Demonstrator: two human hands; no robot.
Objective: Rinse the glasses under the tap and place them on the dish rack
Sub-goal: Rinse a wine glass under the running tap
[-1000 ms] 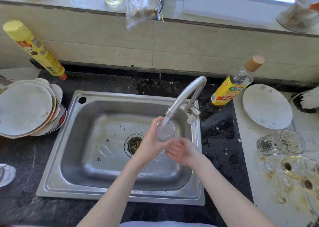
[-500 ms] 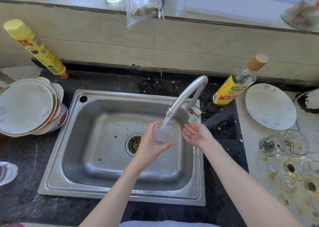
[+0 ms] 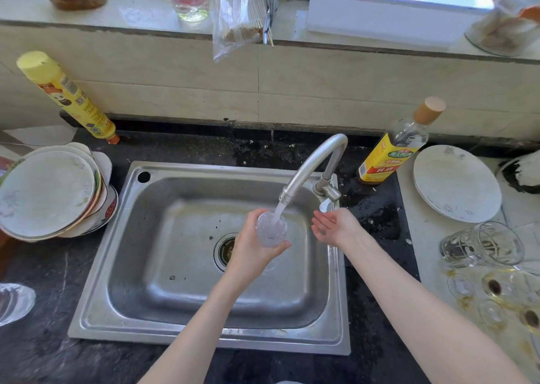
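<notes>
My left hand (image 3: pixel 251 246) grips a small clear glass (image 3: pixel 271 229) upright under the tap (image 3: pixel 309 167), and running water pours into it over the steel sink (image 3: pixel 181 208). My right hand (image 3: pixel 333 227) hovers open to the right of the glass, palm up, just below the tap's handle, touching nothing. Several dirty glasses (image 3: pixel 493 290) stand on the stained counter at the right, with a larger glass (image 3: pixel 482 245) lying on its side behind them. Another clear glass (image 3: pixel 13 303) shows at the left edge.
A stack of plates (image 3: pixel 49 193) sits left of the sink, with a yellow bottle (image 3: pixel 67 97) behind it. A yellow-labelled bottle (image 3: pixel 394 147) and a white plate (image 3: pixel 455 183) stand to the right of the tap. Jars and a bag line the window ledge.
My right hand has let go of the glass's underside and moved right and up toward the tap handle. The left hand keeps the glass under the stream.
</notes>
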